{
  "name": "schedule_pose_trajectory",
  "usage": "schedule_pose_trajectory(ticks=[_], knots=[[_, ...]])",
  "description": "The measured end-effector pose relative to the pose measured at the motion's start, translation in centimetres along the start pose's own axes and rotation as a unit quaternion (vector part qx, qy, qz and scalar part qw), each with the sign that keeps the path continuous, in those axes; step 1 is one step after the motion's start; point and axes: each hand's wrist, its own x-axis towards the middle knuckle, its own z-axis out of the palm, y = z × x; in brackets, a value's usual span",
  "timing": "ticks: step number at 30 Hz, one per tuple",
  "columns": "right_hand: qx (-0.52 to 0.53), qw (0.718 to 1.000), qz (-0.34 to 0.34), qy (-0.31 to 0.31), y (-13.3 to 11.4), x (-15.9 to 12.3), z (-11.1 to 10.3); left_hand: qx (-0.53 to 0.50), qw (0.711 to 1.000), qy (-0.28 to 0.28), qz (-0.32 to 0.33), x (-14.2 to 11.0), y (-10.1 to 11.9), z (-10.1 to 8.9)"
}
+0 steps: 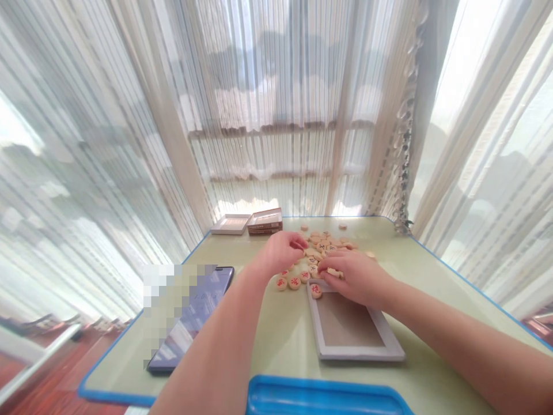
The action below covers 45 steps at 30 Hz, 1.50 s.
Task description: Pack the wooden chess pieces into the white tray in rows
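Round wooden Chinese chess pieces [294,283] with red or black characters lie in a loose pile on the pale green table [211,253]. At the pile's left side is my left hand [283,252], its fingers loosely bent and apart from the thumb, with nothing visibly held. My right hand [356,276] is over the near right part of the pile, fingers and thumb curved around a piece [333,272]. Below it lies a shallow white-rimmed box tray [358,353] with a brown inside. One red-marked piece [316,291] rests at its far left corner.
A phone [194,323], partly pixelated, lies left of my left forearm. Another shallow box part [231,224] and a stack of brown boxes [265,222] stand at the far left. A blue tray-like edge [324,395] is nearest me. Sheer curtains [285,98] hang behind the table.
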Motion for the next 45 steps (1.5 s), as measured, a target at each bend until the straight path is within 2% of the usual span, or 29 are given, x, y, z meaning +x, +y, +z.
schedule_pose_trajectory(ticks=[5, 12, 17, 21, 25, 30, 34, 37, 40, 45], knots=[[-0.016, 0.999, 0.003, -0.028, 0.5, 0.1, 0.0, 0.085, 0.991, -0.097, 0.036, -0.5, 0.1, 0.8], [-0.015, 0.998, 0.040, -0.039, 0.1, 0.4, -0.5, 0.145, 0.986, -0.058, 0.061, 0.3, -0.7, 1.9], [0.019, 0.996, 0.081, -0.041, 0.4, 0.4, -0.3, 0.157, 0.983, -0.072, 0.068, 0.5, -1.3, 2.4], [0.061, 0.992, 0.106, -0.036, 0.9, 0.5, 0.0, 0.106, 0.989, -0.094, 0.046, 0.4, -1.3, 2.5], [0.139, 0.977, 0.162, -0.024, 0.8, 0.7, -0.3, 0.023, 0.997, -0.065, 0.048, 0.3, -0.6, 2.3], [0.316, 0.927, 0.202, 0.016, 0.2, 0.8, -0.9, -0.105, 0.992, -0.025, 0.062, 0.2, -0.2, 2.3], [0.405, 0.879, 0.249, 0.036, 0.0, 1.0, -1.0, -0.180, 0.982, -0.036, 0.035, 0.5, -0.7, 2.6], [0.441, 0.859, 0.259, 0.040, 0.1, 1.1, -0.8, -0.239, 0.970, -0.047, 0.011, 0.6, -0.8, 2.7], [0.459, 0.858, 0.226, 0.041, 0.3, 1.1, -0.6, -0.271, 0.961, -0.051, 0.002, 0.6, -0.6, 2.5], [0.406, 0.893, 0.179, 0.077, 0.1, 0.8, -0.4, -0.265, 0.963, -0.051, -0.008, 0.4, -0.3, 2.2]])
